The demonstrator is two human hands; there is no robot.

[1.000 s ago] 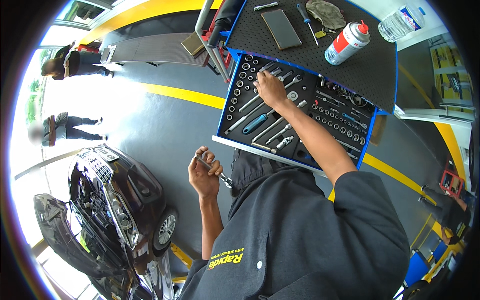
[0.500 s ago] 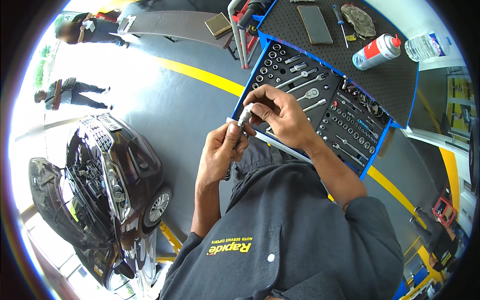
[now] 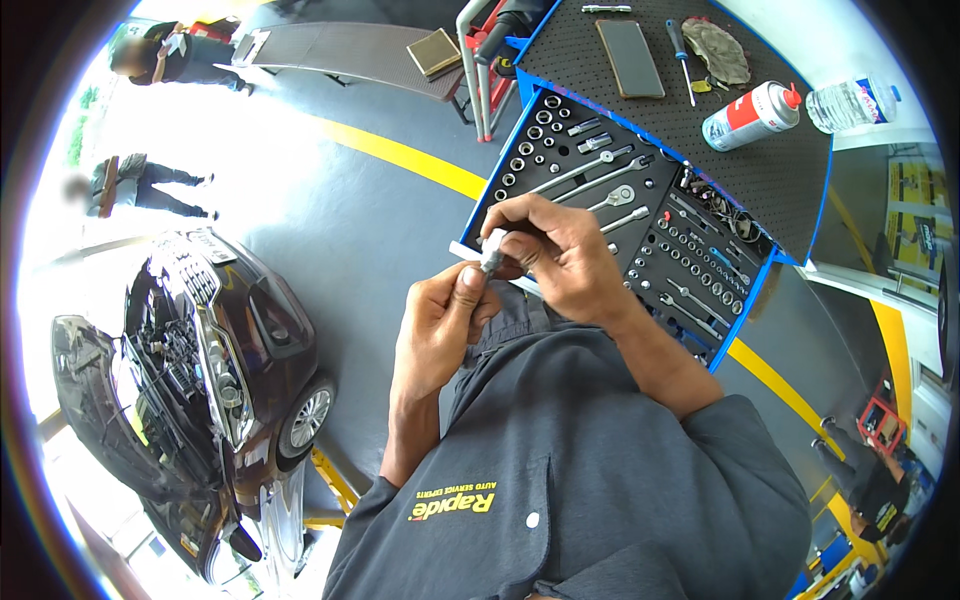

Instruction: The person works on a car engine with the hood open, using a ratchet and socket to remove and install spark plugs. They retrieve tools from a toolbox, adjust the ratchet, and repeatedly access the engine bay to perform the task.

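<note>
In front of my chest, both hands meet at a small silver socket (image 3: 492,250). My right hand (image 3: 568,262) pinches its upper end between thumb and bent fingers. Just below, my left hand (image 3: 440,320) is closed round the lower end of the same piece, thumb on top; what its palm covers is hidden. Behind my hands lies a blue-edged tool drawer (image 3: 748,312), pulled out, with black inserts. A ratchet (image 3: 621,196), long wrenches and several sockets rest in its cut-outs.
On the perforated bench top (image 3: 640,125) are a phone-like slab (image 3: 631,58), a screwdriver (image 3: 680,60), a glove (image 3: 716,50), a spray can (image 3: 752,115) and a water bottle (image 3: 850,103). A dark car (image 3: 270,320) with its bonnet up stands left. Other people are farther off.
My hands have drawn closer together over the socket, and the dark shaft seen between them before is now covered. The view has shifted slightly.
</note>
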